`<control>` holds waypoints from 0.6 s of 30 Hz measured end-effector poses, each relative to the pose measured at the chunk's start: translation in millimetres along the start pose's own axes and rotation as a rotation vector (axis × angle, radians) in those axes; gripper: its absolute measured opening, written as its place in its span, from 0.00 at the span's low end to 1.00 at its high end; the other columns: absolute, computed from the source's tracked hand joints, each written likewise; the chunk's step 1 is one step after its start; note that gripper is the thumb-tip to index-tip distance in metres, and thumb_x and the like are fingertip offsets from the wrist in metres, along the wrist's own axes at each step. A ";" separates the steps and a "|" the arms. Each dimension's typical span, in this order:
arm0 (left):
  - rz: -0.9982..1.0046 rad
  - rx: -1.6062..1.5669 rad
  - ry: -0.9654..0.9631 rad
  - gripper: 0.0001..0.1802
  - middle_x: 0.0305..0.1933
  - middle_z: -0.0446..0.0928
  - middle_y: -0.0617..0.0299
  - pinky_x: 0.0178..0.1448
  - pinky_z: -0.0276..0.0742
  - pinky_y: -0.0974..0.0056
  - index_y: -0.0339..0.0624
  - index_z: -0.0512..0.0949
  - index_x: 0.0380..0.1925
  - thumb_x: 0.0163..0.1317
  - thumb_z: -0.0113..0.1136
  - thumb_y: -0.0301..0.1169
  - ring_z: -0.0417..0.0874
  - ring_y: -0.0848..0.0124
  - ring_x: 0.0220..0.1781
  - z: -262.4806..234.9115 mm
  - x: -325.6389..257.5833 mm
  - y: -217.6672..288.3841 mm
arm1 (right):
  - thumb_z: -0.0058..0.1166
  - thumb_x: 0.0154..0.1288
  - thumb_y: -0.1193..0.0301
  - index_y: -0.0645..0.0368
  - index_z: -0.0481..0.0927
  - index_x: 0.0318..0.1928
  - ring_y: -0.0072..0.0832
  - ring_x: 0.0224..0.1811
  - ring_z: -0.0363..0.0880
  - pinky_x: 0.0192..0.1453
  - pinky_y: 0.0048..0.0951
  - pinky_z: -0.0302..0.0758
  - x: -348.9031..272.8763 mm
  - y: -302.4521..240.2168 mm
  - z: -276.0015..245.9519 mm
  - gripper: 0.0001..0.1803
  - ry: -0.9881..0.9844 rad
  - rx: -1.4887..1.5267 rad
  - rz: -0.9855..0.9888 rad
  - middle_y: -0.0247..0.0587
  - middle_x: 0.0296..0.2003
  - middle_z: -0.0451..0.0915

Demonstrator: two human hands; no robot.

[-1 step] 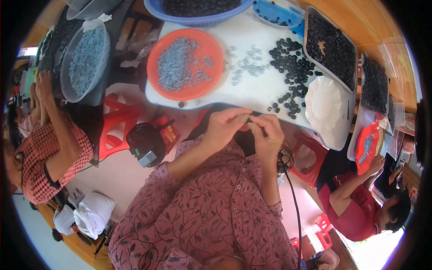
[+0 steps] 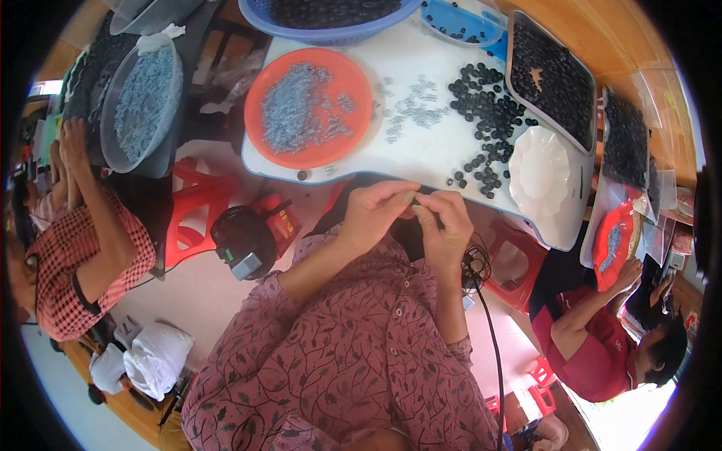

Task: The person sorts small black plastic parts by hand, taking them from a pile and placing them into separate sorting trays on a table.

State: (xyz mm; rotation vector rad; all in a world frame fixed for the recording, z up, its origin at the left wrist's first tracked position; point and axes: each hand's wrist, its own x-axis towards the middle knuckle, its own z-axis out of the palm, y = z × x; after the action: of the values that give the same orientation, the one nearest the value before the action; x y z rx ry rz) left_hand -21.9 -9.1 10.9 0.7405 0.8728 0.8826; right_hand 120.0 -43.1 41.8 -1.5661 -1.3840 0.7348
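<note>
Just off the table's near edge, my left hand (image 2: 372, 214) and my right hand (image 2: 447, 227) meet fingertip to fingertip. Both are closed in a pinch; whatever lies between the fingers is too small and covered to name. Beyond them on the white table (image 2: 346, 161) sits an orange-red round tray (image 2: 350, 79) with a heap of small clear bluish pieces (image 2: 297, 105). More clear pieces (image 2: 421, 105) lie loose to its right. Farther right is a spread of small black round parts (image 2: 489, 113), and beside it a white scalloped dish (image 2: 540, 169).
A blue basket (image 2: 331, 34) of black parts, a blue tray (image 2: 459, 22) and a rectangular tray (image 2: 549, 83) of black parts line the far side. Co-workers sit left (image 2: 90, 263) and right (image 2: 594, 346). A red stool (image 2: 192, 218) and black cable (image 2: 492, 353) flank me.
</note>
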 end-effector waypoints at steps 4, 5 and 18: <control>0.062 0.012 0.018 0.13 0.44 0.83 0.55 0.47 0.84 0.68 0.29 0.79 0.50 0.67 0.60 0.24 0.84 0.73 0.41 1.6 -2.6 -1.3 | 0.64 0.58 0.82 0.61 0.84 0.40 0.25 0.35 0.77 0.36 0.23 0.75 -3.3 0.6 9.6 0.09 0.034 -0.042 -0.047 0.39 0.36 0.77; 0.063 0.012 0.017 0.13 0.44 0.83 0.55 0.47 0.84 0.68 0.29 0.79 0.50 0.67 0.60 0.24 0.84 0.73 0.41 1.5 -2.1 -0.7 | 0.63 0.58 0.83 0.62 0.83 0.39 0.25 0.35 0.77 0.36 0.23 0.75 -4.0 -0.1 11.8 0.09 0.041 -0.049 -0.050 0.39 0.36 0.77; -0.128 -0.471 -0.135 0.14 0.42 0.83 0.48 0.46 0.87 0.64 0.28 0.78 0.49 0.69 0.57 0.27 0.87 0.66 0.38 -20.5 10.4 -2.9 | 0.59 0.64 0.83 0.64 0.78 0.54 0.17 0.40 0.75 0.45 0.20 0.74 -12.6 -0.6 7.0 0.17 0.070 0.391 0.264 0.33 0.41 0.78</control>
State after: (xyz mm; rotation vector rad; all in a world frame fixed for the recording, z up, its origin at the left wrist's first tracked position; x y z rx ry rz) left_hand -35.2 2.5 -4.2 0.3262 0.5544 0.8697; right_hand 111.1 -53.7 37.9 -1.4552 -0.9227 1.0302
